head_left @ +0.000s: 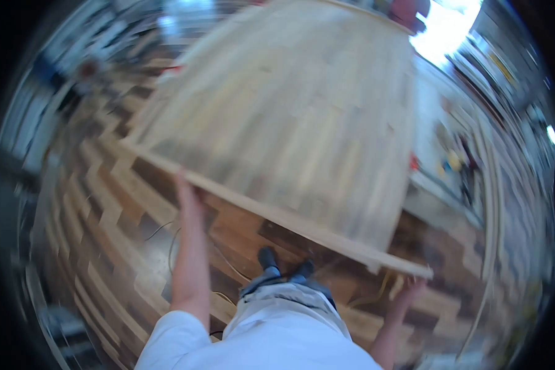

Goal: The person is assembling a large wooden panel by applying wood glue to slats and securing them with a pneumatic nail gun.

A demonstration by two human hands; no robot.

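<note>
From the head view, I judge I'm mid-carry: a big pale wooden panel (296, 117) is held up in front of me, tilted, its near edge across my waist. My left hand (188, 194) grips under that edge near the left corner; my right hand (412, 285) sits beneath the right corner, fingers hidden, so I cannot tell how it closes. Next I'd need both ends kept level. The herringbone floor (105, 222) lies open to my left; a cluttered bench (456, 166) crowds the right, and cables (225, 262) trail by my shoes (285, 262).
</note>
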